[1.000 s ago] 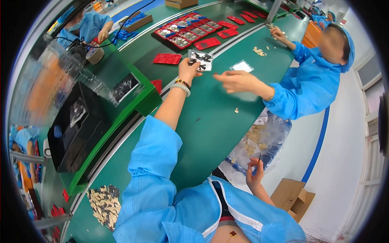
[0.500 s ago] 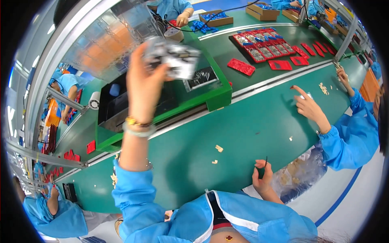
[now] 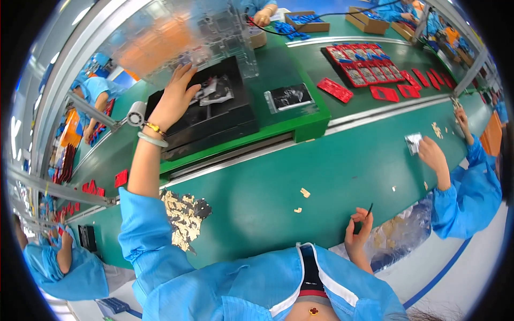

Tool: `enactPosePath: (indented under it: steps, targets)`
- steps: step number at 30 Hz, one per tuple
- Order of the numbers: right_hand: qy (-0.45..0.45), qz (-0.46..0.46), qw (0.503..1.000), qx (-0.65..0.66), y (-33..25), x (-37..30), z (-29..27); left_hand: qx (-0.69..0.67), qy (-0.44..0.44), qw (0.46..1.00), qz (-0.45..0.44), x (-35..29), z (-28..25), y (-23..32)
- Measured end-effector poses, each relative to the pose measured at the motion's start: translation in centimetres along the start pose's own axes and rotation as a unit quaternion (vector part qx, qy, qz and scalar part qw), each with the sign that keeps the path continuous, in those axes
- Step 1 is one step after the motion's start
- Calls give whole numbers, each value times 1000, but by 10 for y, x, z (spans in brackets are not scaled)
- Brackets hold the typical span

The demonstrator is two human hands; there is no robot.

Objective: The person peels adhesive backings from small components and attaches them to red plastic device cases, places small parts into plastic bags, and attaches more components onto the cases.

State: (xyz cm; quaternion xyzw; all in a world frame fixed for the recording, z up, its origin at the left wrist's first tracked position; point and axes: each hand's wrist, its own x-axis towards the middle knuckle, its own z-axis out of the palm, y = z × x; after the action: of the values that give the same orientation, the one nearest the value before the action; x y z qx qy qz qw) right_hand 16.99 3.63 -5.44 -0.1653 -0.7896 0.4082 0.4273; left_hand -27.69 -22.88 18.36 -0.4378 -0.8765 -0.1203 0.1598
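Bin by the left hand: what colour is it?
Black; the head view shows the bin best.

Green worktop (image 3: 257,214) strewn with a cream-and-black heap of small pieces (image 3: 184,220), loose cream pieces (image 3: 305,193) and a smaller pile (image 3: 437,130).

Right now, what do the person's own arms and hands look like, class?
The left hand and right hand are gloveless. A loose light-blue sleeve covers part of the left arm; its wrist wears a pale, smooth bangle and a bracelet with gold-coloured beads.
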Motion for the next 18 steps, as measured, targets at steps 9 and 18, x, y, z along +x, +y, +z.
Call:
enactPosePath:
  steps: [9, 18]
  targets:
    - [17, -117, 980, -163, 16, 27, -54, -95, -266, 959, -11, -5, 8, -7]
    - [-100, -147, 911, -373, 62, 143, -103, -72, -55, 996, -19, -5, 2, -5]
